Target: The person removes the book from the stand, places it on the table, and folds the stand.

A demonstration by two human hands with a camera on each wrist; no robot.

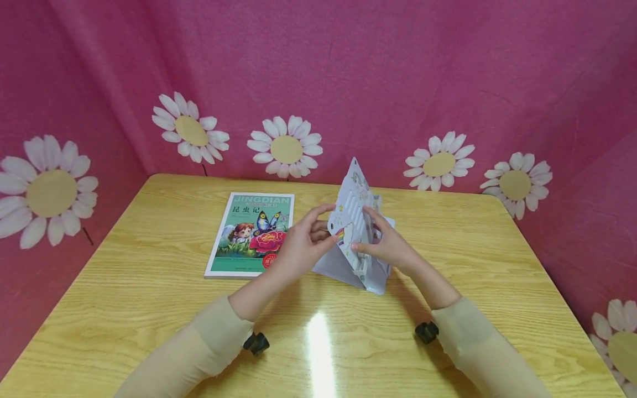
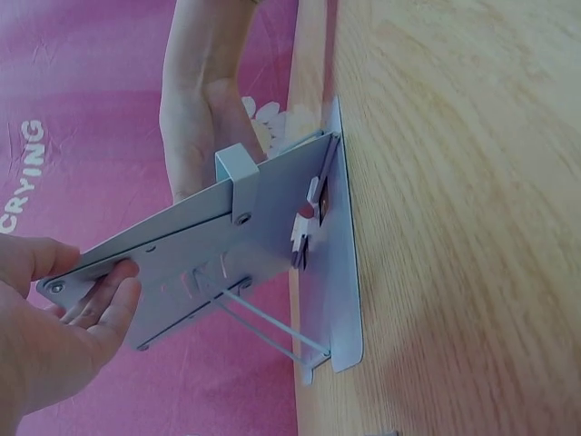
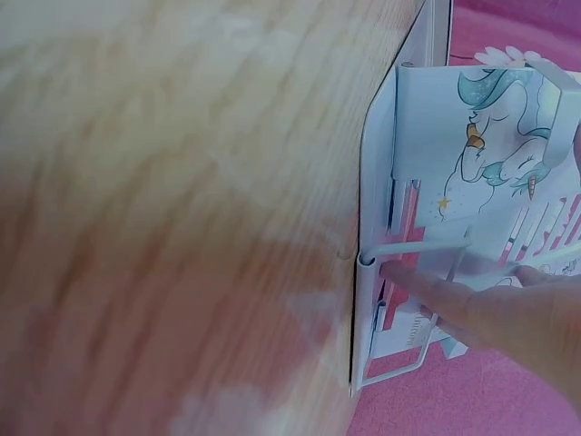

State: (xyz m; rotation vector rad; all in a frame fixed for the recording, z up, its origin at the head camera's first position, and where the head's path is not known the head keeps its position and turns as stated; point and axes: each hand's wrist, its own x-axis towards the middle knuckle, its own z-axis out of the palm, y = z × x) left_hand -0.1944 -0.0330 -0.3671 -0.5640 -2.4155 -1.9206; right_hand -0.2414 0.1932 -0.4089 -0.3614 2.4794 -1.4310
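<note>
Near frame centre, my left hand (image 1: 302,243) pinches the white, unicorn-printed, metal folding stand (image 1: 350,213); my right hand's (image 1: 393,246) grip I can't tell. Uneven pressure could fold it.

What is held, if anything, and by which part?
The white stand: the left hand pinches its raised panel's edge. The right hand touches its front; whether it grips is unclear.

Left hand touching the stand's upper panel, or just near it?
Touching. The left wrist view shows the left hand gripping the upper panel at its edge, fingers against the underside.
</note>
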